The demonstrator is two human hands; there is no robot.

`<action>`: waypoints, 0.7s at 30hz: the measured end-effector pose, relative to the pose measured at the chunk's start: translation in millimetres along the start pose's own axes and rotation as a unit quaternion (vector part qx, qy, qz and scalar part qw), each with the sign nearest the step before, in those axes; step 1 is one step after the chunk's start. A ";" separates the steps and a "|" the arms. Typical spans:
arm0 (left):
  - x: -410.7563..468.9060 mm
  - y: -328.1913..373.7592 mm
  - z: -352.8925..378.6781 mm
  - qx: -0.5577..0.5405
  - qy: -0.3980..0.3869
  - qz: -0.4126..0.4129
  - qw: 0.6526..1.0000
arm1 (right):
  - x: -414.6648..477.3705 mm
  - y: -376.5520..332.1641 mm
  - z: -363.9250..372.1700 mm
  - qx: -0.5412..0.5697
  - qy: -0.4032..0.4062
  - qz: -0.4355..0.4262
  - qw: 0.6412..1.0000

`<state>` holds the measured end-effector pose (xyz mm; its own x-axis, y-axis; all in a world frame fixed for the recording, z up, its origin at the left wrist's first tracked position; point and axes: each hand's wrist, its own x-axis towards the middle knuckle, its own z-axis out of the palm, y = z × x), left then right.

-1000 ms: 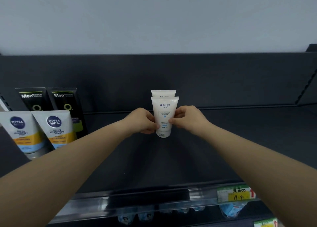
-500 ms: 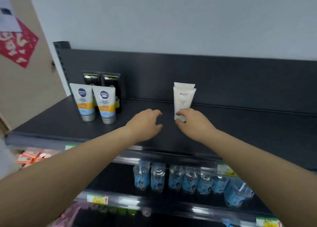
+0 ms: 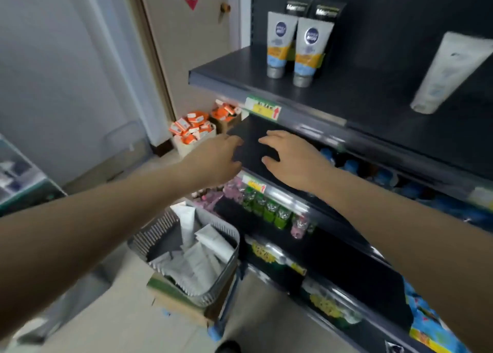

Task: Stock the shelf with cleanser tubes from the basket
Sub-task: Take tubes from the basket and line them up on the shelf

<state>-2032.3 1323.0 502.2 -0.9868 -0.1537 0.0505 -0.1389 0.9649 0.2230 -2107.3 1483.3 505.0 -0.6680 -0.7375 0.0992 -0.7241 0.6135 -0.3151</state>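
Both hands are empty and loosely spread at mid-frame, in front of the dark second shelf. The left hand has its fingers slightly curled with nothing between them; its fingertips blur into the shelf edge. The right hand lies palm-down, fingers splayed, holding nothing; whether it touches the shelf board cannot be told.

At lower centre the grey slatted basket sits on a cardboard box on the floor. White cleanser tubes lie heaped inside it, overlapping so that their number is hard to judge; one stands taller at the back.

On the top shelf, upper right of the frame, a white tube stands leaning with the frame's tilt, its right side cut off by the picture's edge. To its left, well apart, stand two grey-capped tubes with blue and orange labels, and two black boxes behind them, mostly hidden.

Motion blur smears the lower shelves: green and pink packets and blue items further right cannot be read. Orange packs fill boxes on the floor by a door at upper centre.
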 end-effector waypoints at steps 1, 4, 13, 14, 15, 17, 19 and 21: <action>-12.4 -15.9 5.1 0.002 -0.011 -0.023 1.000 | 4.2 -10.7 13.7 0.007 -0.014 -0.016 1.000; -44.7 -62.2 26.1 0.008 -0.050 -0.090 0.995 | 14.9 -40.5 56.0 0.028 -0.052 -0.055 0.997; -96.2 -203.9 114.9 -0.029 -0.167 -0.233 0.958 | 62.1 -97.6 205.5 0.042 -0.193 -0.080 0.977; -97.0 -219.9 124.8 -0.032 -0.187 -0.240 0.952 | 68.5 -100.8 222.1 0.047 -0.207 -0.071 0.975; -97.9 -236.2 135.3 -0.036 -0.203 -0.245 0.948 | 75.0 -103.7 239.3 0.052 -0.220 -0.061 0.972; -97.6 -267.9 158.1 -0.048 -0.226 -0.254 0.939 | 88.7 -107.9 274.3 0.059 -0.249 -0.044 0.966; -95.4 -295.0 183.4 -0.059 -0.245 -0.261 0.932 | 102.1 -109.5 308.3 0.062 -0.276 -0.025 0.959; -93.1 -317.8 209.0 -0.068 -0.270 -0.263 0.924 | 113.3 -109.7 341.5 0.062 -0.302 -0.006 0.951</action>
<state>-1913.6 1075.2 223.2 -0.6887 -0.4288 -0.5846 -0.6347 0.7463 0.2003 -2044.9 1236.0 228.5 -0.4125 -0.7953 -0.4441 -0.6802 0.5932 -0.4306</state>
